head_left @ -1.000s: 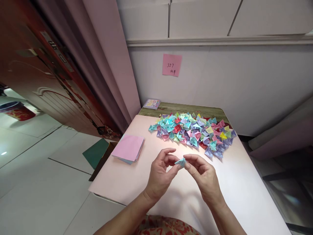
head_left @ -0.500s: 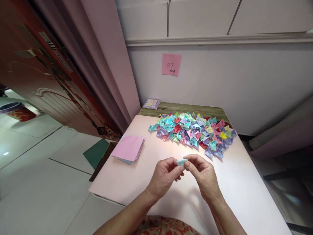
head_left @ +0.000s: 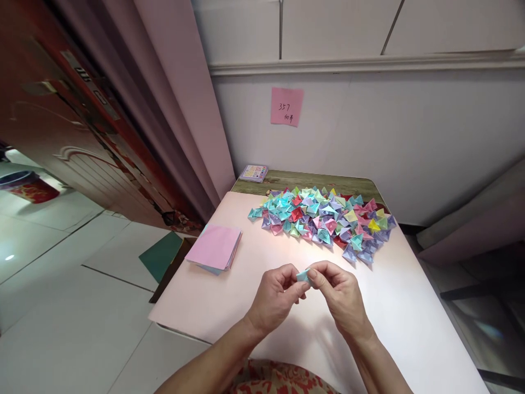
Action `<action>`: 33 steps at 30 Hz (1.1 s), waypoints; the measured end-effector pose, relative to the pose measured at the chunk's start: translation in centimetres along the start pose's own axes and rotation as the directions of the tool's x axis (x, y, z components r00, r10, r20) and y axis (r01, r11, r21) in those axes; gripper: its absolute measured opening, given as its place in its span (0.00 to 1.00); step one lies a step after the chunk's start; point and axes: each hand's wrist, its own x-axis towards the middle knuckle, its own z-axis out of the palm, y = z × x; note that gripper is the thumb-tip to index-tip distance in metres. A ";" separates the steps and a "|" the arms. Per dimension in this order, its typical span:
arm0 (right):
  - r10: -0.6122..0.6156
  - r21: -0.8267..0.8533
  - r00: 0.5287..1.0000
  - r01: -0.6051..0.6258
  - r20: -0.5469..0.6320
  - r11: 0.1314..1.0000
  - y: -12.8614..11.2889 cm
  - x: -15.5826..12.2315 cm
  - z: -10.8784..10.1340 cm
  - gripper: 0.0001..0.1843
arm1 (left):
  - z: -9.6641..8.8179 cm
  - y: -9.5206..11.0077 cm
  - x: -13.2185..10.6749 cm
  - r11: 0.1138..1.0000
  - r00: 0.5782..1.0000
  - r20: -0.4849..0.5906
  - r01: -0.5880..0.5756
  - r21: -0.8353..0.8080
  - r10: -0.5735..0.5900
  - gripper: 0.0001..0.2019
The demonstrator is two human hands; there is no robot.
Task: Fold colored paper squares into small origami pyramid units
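Observation:
A small light-blue folded paper piece point(head_left: 302, 275) is pinched between the fingertips of both hands, just above the pale pink tabletop point(head_left: 410, 317). My left hand point(head_left: 275, 298) grips it from the left and my right hand point(head_left: 338, 295) from the right, fingers curled and nearly touching. Beyond the hands lies a wide heap of several folded paper pieces point(head_left: 322, 221) in blue, purple, pink, red, green and yellow. A stack of pink square paper sheets point(head_left: 214, 248) rests at the table's left edge.
A small printed packet point(head_left: 254, 173) lies at the table's far left corner on a wood-patterned strip. A pink note point(head_left: 286, 106) is stuck to the white wall. A dark red door and a curtain stand left; a green sheet point(head_left: 161, 256) lies on the floor.
The two hands have drawn closer together on the blue piece and it now shows less between the fingers. The left index finger has curled down.

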 end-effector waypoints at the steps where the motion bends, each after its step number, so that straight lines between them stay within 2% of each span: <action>1: 0.014 -0.001 1.000 -0.014 -0.009 1.000 0.1 0.1 0.0 0.14 | 0.0 -0.2 0.0 1.000 1.000 -0.001 0.003 0.000 -0.003 0.12; 6: 0.180 0.096 0.982 -0.175 -0.048 0.980 1.0 0.7 -0.1 0.18 | -0.6 -1.3 0.6 0.997 0.995 0.072 0.065 -0.039 -0.062 0.15; 9: 0.249 0.155 0.968 -0.241 -0.035 0.958 1.6 0.9 -0.2 0.26 | -1.1 -1.4 0.8 0.993 0.999 0.017 0.033 -0.110 -0.031 0.16; 12: 0.285 0.201 0.958 -0.274 -0.025 0.940 1.9 1.0 -0.2 0.25 | -1.3 -1.0 0.8 0.979 0.999 -0.036 -0.035 -0.200 0.029 0.14; 15: 0.312 0.232 0.950 -0.299 -0.022 0.926 1.8 1.0 -0.1 0.23 | -1.2 -0.5 0.5 0.976 0.999 0.010 -0.045 -0.214 0.048 0.11; 18: 0.309 0.237 0.951 -0.300 0.002 0.924 1.5 0.7 0.1 0.22 | -1.0 -0.5 0.4 0.977 0.999 0.025 -0.037 -0.211 0.043 0.10; 24: 0.233 0.228 0.968 -0.249 0.095 0.941 0.6 -0.3 -0.5 0.23 | -1.2 -0.9 0.1 0.973 0.999 0.021 -0.041 -0.228 0.047 0.18; 29: 0.145 0.129 0.969 -0.173 0.199 0.977 0.1 -0.6 -1.1 0.25 | -1.6 -0.2 -0.6 0.967 0.989 0.136 -0.020 -0.253 0.056 0.22; 33: 0.112 0.122 0.973 -0.138 0.200 0.983 0.0 -0.9 -1.0 0.27 | -1.8 0.1 -1.3 0.957 0.984 0.166 -0.013 -0.290 0.063 0.20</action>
